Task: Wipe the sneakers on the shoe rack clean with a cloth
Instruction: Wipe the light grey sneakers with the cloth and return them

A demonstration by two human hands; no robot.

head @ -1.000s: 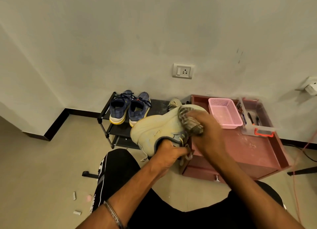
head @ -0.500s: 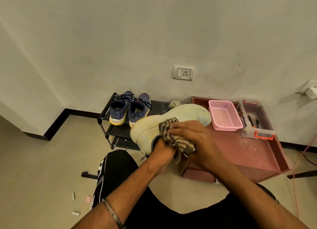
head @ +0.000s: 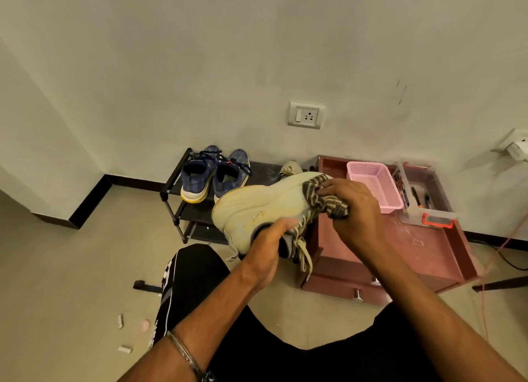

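Observation:
A cream sneaker (head: 257,207) is held up in front of me, its laces dangling. My left hand (head: 267,244) grips it at the collar, fingers inside the opening. My right hand (head: 354,210) holds a bunched brown-striped cloth (head: 321,196) pressed on the shoe's upper near the toe end. A pair of blue sneakers (head: 213,176) with yellow-edged soles stands on the black shoe rack (head: 177,207) by the wall. The tip of another cream sneaker (head: 288,168) shows on the rack behind the held shoe.
A low reddish cabinet (head: 414,250) stands right of the rack, carrying a pink basket (head: 374,187) and a clear box with an orange latch (head: 428,210). A wall socket (head: 306,115) sits above. Small scraps (head: 123,336) lie on the floor at left. My black-trousered knees fill the bottom.
My right hand slid the cloth down the shoe toward the collar, then back up toward the toe end. My left hand kept its grip on the collar.

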